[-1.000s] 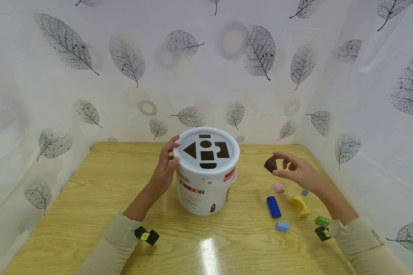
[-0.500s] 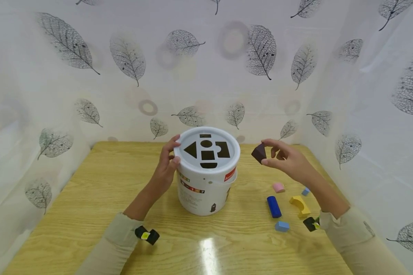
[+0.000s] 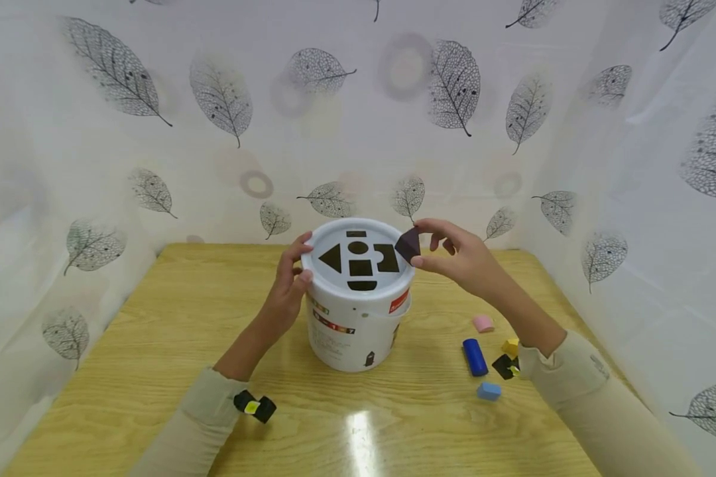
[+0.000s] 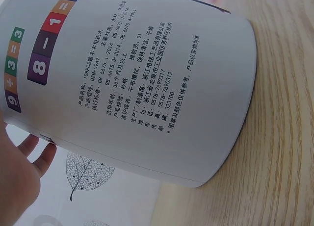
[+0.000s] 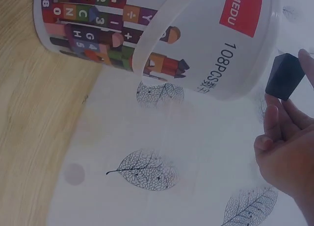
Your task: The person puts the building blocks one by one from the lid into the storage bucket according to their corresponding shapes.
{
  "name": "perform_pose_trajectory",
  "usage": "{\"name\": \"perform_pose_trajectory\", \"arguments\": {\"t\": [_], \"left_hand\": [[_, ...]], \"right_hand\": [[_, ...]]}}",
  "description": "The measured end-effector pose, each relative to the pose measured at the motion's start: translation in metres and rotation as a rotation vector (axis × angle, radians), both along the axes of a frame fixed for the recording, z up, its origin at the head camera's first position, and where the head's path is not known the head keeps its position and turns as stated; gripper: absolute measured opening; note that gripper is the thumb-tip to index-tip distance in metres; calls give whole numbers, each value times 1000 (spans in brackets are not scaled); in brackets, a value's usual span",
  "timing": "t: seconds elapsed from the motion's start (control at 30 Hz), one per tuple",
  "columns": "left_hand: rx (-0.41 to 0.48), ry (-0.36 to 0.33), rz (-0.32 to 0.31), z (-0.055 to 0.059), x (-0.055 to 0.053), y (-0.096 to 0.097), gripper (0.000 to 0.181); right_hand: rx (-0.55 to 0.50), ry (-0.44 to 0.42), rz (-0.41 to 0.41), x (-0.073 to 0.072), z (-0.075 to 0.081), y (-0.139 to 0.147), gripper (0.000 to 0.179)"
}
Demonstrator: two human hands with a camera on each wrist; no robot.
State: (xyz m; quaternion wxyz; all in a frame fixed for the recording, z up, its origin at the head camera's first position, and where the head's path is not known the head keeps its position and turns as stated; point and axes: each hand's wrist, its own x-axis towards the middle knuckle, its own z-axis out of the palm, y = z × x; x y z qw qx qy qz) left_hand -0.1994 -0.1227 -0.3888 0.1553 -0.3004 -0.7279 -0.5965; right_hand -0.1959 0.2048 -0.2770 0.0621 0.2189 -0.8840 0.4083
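A white bucket (image 3: 343,354) stands upright on the table, topped by a white lid (image 3: 331,236) with several cut-out shapes, among them a triangle, a circle and a square. My left hand (image 3: 285,286) holds the lid's left rim, its thumb toward the front and fingers farther back. Between thumb and fingertips, my right hand (image 3: 464,264) pinches a dark triangular block (image 3: 408,246), which overlaps the lid's right edge in the head view. In the right wrist view the dark block (image 5: 284,78) appears beside the bucket's upper end, near the printed wall (image 5: 211,44).
On the wooden table (image 3: 173,344) to the right lie a pink block (image 3: 483,323), a dark blue cylinder (image 3: 475,358) and a light blue block (image 3: 489,391). A yellow block (image 3: 510,347) is partly hidden by the right wrist strap. A leaf-patterned sheet (image 3: 358,132) encloses the table.
My right hand has carried the dark block left and slightly up, from above the loose blocks to the lid's right edge. The left hand stays at the rim.
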Motion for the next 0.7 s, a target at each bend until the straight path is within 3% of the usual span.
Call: {"name": "perform_pose_trajectory", "arguments": {"t": [0.23, 0.7], "left_hand": [[-1, 9, -2, -1, -1, 0, 45], [6, 10, -5, 0, 0, 0, 45]], "right_hand": [[-67, -23, 58, -10, 1, -24, 59], [18, -71, 96, -17, 5, -63, 67]]}}
